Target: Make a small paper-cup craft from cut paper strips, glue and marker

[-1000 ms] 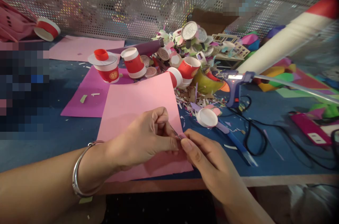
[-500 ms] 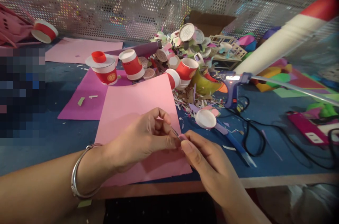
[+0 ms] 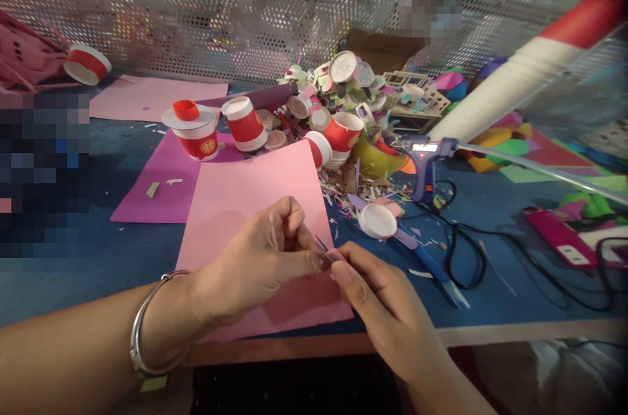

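Between my fingertips, over a large pink sheet of paper, is a small pink paper piece with a thin, dark, pointed metal tool against it. My right hand pinches the paper piece between thumb and forefinger. My left hand, a silver bangle at its wrist, has its fingers curled and its thumb tip close to the tool; what it grips is hidden. The pink sheet lies partly over a purple sheet on the blue table.
Red-and-white paper cups stand behind the sheets, beside a heap of paper scraps. Right of them are a blue glue gun with a glue stick, black cable, a white lid, a blue cutter and a white tube.
My left fingers have curled in more near the tool's point. The paper piece stays in my right hand. The camera view has shifted slightly.
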Tool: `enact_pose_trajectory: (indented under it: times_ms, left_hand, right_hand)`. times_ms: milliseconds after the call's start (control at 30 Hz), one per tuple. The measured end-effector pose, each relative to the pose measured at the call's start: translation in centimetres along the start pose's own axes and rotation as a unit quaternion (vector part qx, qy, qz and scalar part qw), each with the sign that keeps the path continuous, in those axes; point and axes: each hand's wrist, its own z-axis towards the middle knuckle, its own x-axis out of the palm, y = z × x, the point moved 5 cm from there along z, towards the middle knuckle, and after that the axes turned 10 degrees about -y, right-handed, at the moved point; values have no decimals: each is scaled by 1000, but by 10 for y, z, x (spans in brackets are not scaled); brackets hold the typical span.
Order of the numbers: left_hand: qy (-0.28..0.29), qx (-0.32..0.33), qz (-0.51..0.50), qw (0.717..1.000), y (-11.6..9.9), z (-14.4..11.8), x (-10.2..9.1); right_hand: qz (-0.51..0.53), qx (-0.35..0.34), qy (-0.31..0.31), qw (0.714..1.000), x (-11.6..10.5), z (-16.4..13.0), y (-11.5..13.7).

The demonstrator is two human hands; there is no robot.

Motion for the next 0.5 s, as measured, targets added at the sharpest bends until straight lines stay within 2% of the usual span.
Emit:
enact_pose_trajectory:
  times_ms: [500]
  left_hand:
    - [7,12,-9,1000,-3,2,-2]
  right_hand:
    - [-25,-6,3,1000,-2,1,2]
